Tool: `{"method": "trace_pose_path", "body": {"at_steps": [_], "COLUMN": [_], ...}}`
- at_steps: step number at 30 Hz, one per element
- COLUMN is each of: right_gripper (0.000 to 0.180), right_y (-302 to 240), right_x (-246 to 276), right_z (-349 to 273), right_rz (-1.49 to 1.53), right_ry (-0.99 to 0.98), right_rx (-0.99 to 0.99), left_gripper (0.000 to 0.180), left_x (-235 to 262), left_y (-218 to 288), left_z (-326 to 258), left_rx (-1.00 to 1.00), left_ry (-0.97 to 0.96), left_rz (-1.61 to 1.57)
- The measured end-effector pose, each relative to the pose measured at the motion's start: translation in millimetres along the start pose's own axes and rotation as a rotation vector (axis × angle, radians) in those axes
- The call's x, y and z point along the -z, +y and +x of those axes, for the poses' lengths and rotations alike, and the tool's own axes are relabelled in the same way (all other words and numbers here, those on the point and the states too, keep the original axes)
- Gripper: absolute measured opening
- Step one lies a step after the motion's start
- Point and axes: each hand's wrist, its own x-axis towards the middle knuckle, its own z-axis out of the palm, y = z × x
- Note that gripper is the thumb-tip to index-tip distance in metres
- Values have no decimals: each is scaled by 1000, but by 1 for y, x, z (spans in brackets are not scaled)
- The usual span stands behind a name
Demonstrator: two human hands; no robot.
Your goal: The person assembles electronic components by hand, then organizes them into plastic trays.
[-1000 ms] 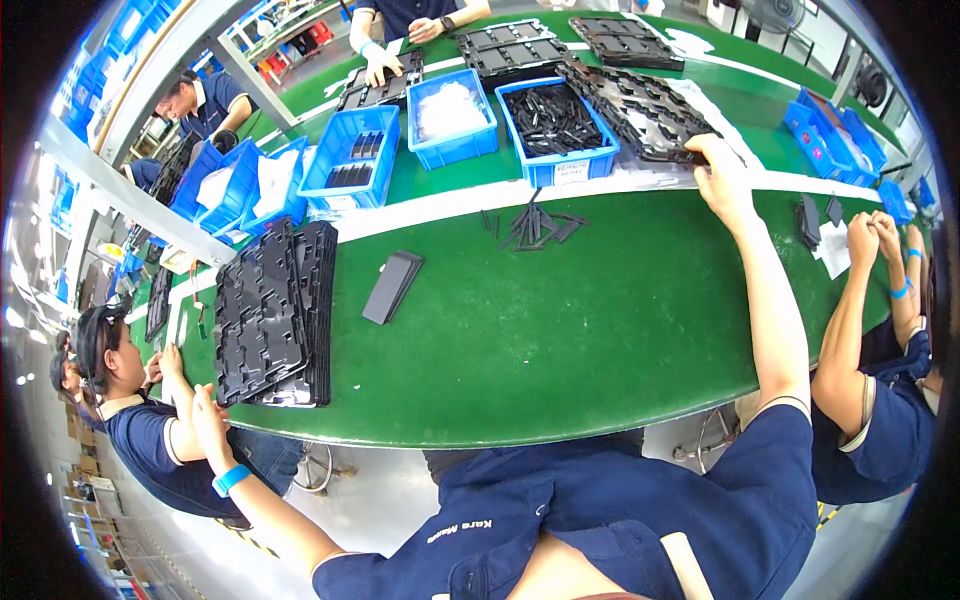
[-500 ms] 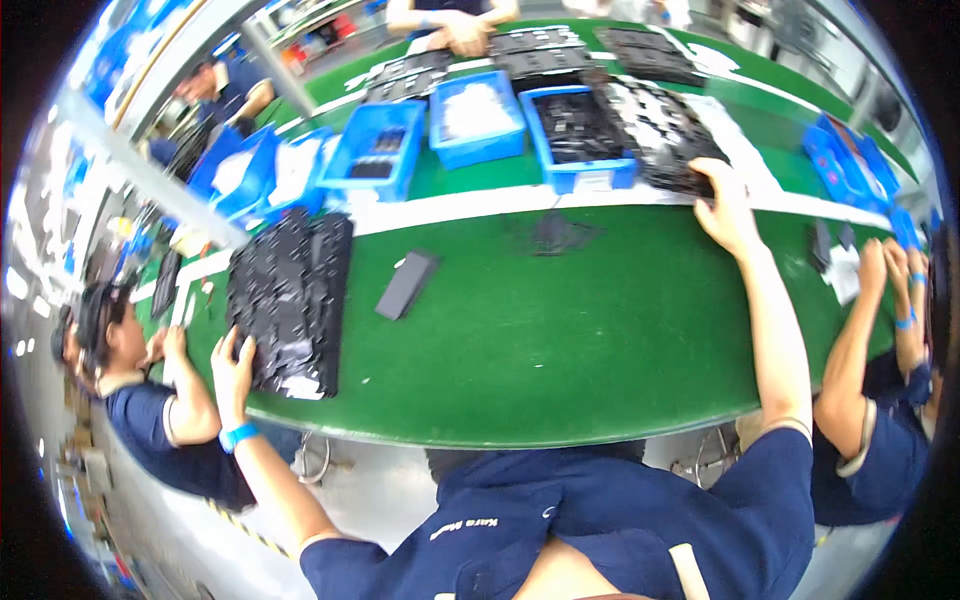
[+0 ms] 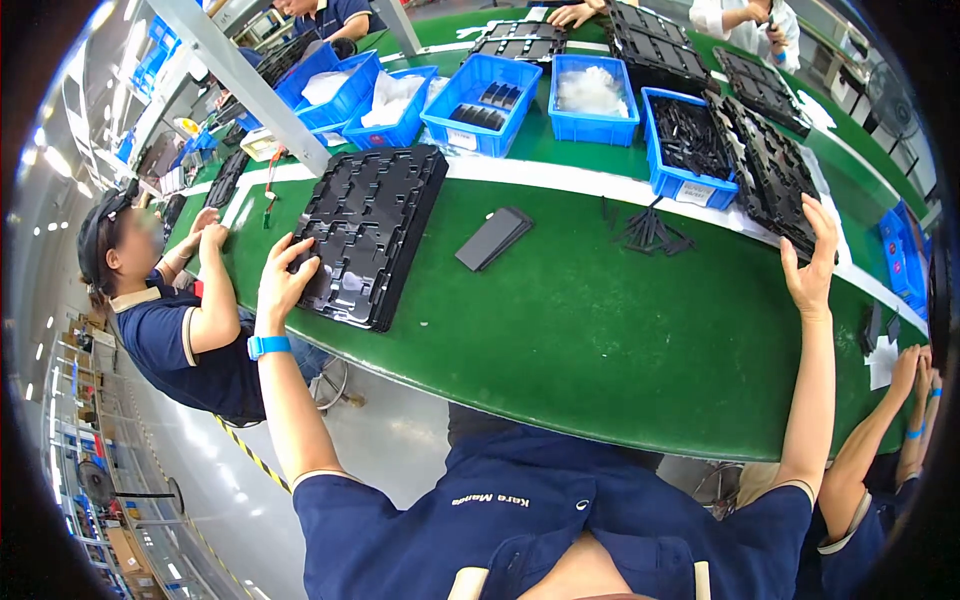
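A stack of black molded plastic trays (image 3: pixel 375 235) lies at the left of the green table. My left hand (image 3: pixel 285 275) is at its left edge, fingers apart and thumb over the tray's surface; it does not grip it. At the right, my right hand (image 3: pixel 812 255) is beside the near end of another black tray (image 3: pixel 775 170), its fingers spread and nothing in them. Between my hands lie a small pile of flat dark grey rectangular pieces (image 3: pixel 494 239) and a loose heap of thin black strips (image 3: pixel 655 233).
Blue bins (image 3: pixel 590 128) line the far side, holding dark parts, white bags and black strips. More black trays (image 3: pixel 660 50) sit beyond. Co-workers (image 3: pixel 190 320) work at the left, right and far side. A grey post (image 3: pixel 245 85) rises at the left.
My view has turned, so the table's things appear shifted right. My right hand's fingers have lifted off the right tray's edge and spread. My left hand stays at the left tray stack.
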Motion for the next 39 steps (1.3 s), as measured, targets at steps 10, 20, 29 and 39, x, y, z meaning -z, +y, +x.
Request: {"method": "trace_pose_path", "body": {"at_steps": [10, 20, 29, 39], "right_gripper": [43, 34, 34, 32], "right_y": [-20, -98, -98, -101], "right_x": [-12, -42, -48, -51], "right_z": [3, 6, 1, 0], "right_rz": [-7, 307, 406, 428], "right_ry": [-30, -217, -278, -318], "right_rx": [136, 366, 336, 331], "left_gripper": [39, 51, 66, 68], "left_x": [-3, -84, -111, -80], "left_y": [6, 201, 215, 204], "left_z": [2, -24, -4, 5], "left_rx": [-39, -439, -275, -349], "left_ry": [9, -130, -283, -12], "left_rz": [153, -11, 39, -9]}}
